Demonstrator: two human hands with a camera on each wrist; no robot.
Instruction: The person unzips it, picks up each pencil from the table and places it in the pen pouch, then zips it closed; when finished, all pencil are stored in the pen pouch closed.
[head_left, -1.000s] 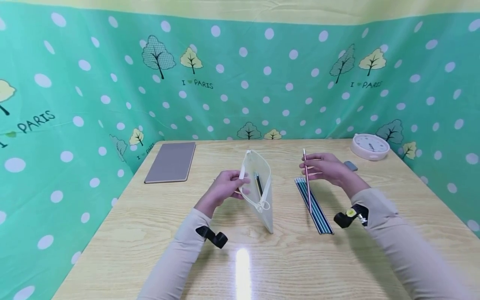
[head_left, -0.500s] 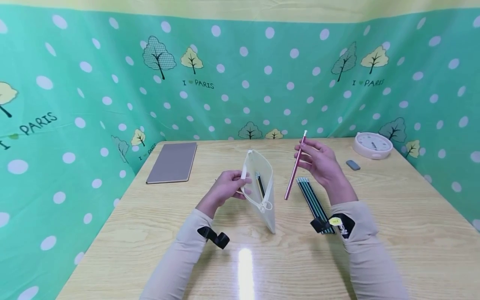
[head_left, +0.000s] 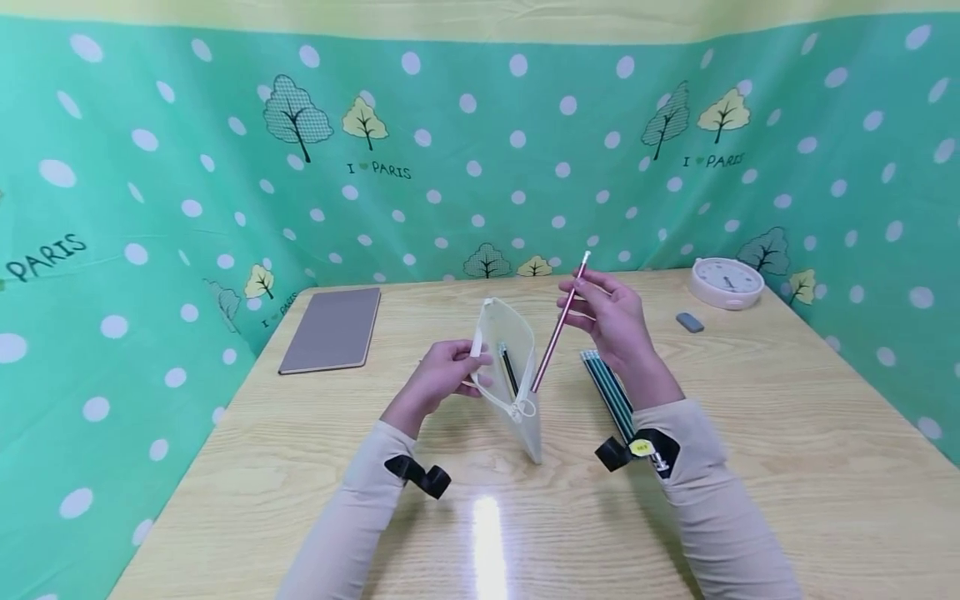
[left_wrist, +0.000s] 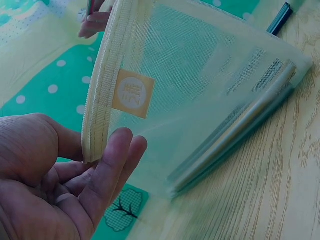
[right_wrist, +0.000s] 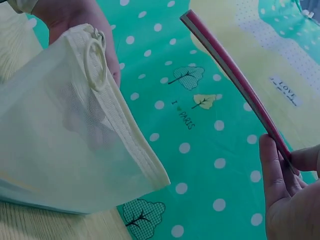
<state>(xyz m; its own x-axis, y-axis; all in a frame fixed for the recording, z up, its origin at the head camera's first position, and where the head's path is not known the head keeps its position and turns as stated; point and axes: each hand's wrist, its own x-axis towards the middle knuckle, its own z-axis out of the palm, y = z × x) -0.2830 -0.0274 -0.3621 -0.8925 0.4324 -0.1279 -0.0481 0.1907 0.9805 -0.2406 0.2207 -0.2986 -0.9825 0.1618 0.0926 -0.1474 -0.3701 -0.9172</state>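
Observation:
My left hand (head_left: 438,379) pinches the zippered edge of a pale mesh pencil pouch (head_left: 531,437), which stands tilted on the table with its mouth open. Through the mesh in the left wrist view, pencils (left_wrist: 240,135) lie along the bottom. A red pencil (head_left: 557,335) is held by my right hand (head_left: 611,312) between thumb and fingers near its white eraser end. It slants down left, its lower end over the pouch's right rim in the head view. In the right wrist view that end stands apart from the pouch. Several green-striped pencils (head_left: 604,385) lie side by side under my right wrist, partly hidden.
A grey notebook (head_left: 332,329) lies at the back left of the wooden table (head_left: 247,475). Toward the back right are a grey eraser (head_left: 690,322) and a round white clock (head_left: 726,283). A green dotted curtain (head_left: 420,217) hangs behind.
My right hand has lifted the red pencil off the row of green ones and carried it left to the pouch's mouth. The left hand and pouch have hardly moved.

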